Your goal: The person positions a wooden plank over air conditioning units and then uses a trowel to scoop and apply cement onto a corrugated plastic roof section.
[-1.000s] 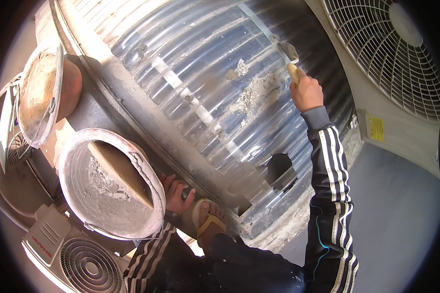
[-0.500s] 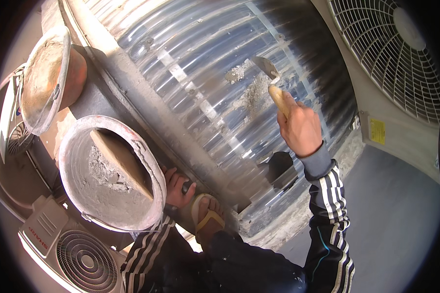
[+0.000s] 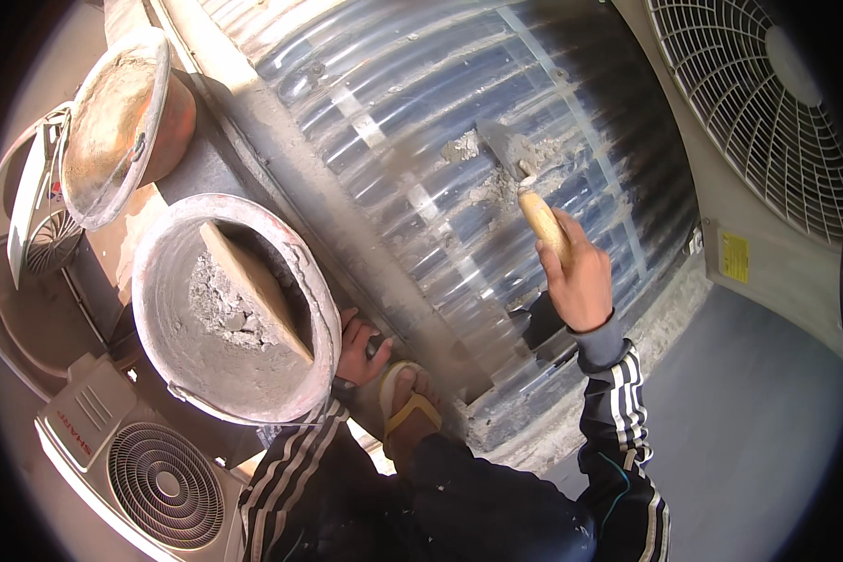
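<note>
My right hand (image 3: 579,277) grips the wooden handle of a trowel (image 3: 518,169), whose metal blade presses against grey mortar smeared on a clear corrugated roof sheet (image 3: 393,112). My left hand (image 3: 358,345) rests on the concrete ledge (image 3: 347,234) beside a round metal pan (image 3: 229,309) that holds grey mortar and a wooden board. Just right of that hand, on the ledge, is my foot in a yellow sandal (image 3: 408,412).
A second, tilted metal pan (image 3: 112,122) stands on the ledge at upper left. White outdoor air-conditioner units sit at lower left (image 3: 140,468), far left (image 3: 37,215) and upper right (image 3: 768,122). A grey floor (image 3: 749,412) lies far below on the right.
My right hand has carried the trowel leftward and downward across the corrugated sheet, onto the mortar patch. My left hand stays on the ledge.
</note>
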`<move>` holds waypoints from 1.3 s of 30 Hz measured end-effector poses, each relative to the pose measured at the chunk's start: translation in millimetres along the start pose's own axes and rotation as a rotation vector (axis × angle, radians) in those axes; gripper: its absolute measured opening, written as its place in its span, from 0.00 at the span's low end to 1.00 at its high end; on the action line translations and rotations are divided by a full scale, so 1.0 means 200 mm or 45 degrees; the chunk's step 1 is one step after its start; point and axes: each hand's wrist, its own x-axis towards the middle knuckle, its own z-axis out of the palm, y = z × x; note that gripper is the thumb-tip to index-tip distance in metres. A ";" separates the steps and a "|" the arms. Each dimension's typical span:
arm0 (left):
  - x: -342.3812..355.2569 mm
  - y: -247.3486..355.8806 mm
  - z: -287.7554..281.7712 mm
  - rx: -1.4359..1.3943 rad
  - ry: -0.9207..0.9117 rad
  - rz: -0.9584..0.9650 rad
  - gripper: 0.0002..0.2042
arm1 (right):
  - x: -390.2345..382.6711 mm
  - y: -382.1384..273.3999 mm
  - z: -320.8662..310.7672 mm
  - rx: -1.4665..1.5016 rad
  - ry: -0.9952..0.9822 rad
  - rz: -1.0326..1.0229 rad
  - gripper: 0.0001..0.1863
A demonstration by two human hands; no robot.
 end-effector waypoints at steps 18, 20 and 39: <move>0.02 0.00 -0.02 0.138 -0.044 0.091 0.10 | -0.10 -0.30 1.11 2.285 0.075 0.876 0.22; 0.03 0.03 0.04 0.110 -0.080 0.102 0.11 | -0.11 -0.25 1.13 2.184 0.162 0.861 0.22; 0.02 0.00 -0.01 0.173 -0.104 0.083 0.10 | -0.13 -0.25 1.04 2.197 0.501 1.003 0.26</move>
